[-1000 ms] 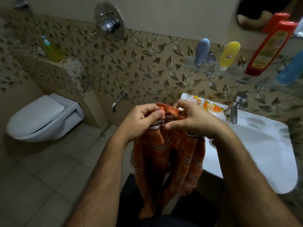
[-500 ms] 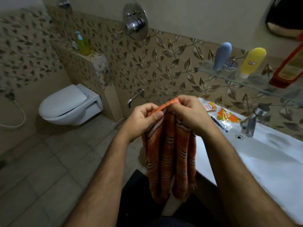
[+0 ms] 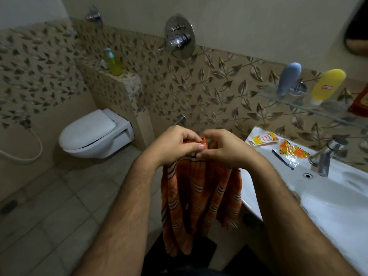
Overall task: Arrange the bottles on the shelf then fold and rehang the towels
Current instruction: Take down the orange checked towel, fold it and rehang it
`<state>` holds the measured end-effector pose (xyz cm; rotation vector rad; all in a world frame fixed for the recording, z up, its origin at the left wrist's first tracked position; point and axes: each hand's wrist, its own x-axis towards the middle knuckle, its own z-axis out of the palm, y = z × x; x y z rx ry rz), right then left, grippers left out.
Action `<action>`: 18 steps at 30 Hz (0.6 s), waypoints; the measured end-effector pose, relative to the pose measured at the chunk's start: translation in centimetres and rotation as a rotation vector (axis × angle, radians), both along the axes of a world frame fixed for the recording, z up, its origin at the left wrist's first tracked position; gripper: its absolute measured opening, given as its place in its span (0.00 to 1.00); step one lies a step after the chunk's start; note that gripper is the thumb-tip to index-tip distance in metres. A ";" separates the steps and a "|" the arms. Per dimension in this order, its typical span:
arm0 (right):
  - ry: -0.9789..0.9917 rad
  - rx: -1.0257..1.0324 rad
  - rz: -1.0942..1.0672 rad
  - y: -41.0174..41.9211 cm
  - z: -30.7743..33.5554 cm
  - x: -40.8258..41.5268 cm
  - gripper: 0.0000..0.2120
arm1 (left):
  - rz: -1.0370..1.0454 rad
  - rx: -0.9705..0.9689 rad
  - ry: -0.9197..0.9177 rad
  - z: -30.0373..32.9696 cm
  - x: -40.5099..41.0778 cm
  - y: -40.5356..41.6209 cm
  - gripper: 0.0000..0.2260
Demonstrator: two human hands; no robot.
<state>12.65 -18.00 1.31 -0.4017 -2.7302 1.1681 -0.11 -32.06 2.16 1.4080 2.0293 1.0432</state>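
An orange towel [image 3: 199,196] with dark and white stripes hangs down in front of me in long folds. My left hand [image 3: 175,144] pinches its top edge between thumb and fingers. My right hand [image 3: 223,148] grips the same top edge right beside it, thumbs nearly touching. On the glass shelf [image 3: 278,96] at the right stand a grey-blue bottle [image 3: 288,78] and a yellow bottle [image 3: 326,84], both cap down. A red bottle [image 3: 360,104] is cut off by the right edge.
A white sink [image 3: 328,206] with a chrome tap [image 3: 324,158] lies at my right, with sachets [image 3: 264,139] on its rim. A white toilet [image 3: 95,134] hangs at the left. A green pump bottle [image 3: 113,62] stands on the ledge. A shower mixer [image 3: 179,39] is on the wall.
The view has swung left, so the shelf bottles sit further right. My hands have closed together on the towel's top edge, and the towel hangs wider.
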 end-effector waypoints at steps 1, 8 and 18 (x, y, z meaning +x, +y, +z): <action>0.002 0.003 -0.024 -0.2 -0.2 -0.5 0.10 | -0.006 -0.009 0.024 0.3 -0.5 -0.3 0.02; 0.241 -0.238 -0.287 -2.4 1.9 -3.3 0.13 | 0.051 -0.004 -0.324 -4.8 -3.9 -2.4 0.09; 0.437 -0.361 -0.625 -1.7 1.3 -5.8 0.14 | 0.486 0.331 0.096 -9.5 -6.3 -4.6 0.09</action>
